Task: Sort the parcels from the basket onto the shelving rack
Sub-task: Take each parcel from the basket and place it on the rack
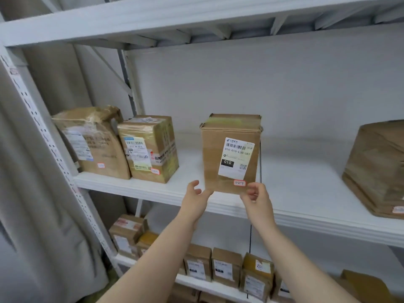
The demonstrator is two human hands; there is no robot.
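Upright on shelving rack (295, 171), parcel (213, 158), label outward; left fingers (195, 184) spread, right fingers' (254, 190) hold unclear.

Parcel (230, 153) upright mid shelf (306, 193); 2 boxes (148, 149) left, 1 (376, 169) right.

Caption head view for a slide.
Upright labelled box on the white shelf, left hand and right hand at its lower corners.
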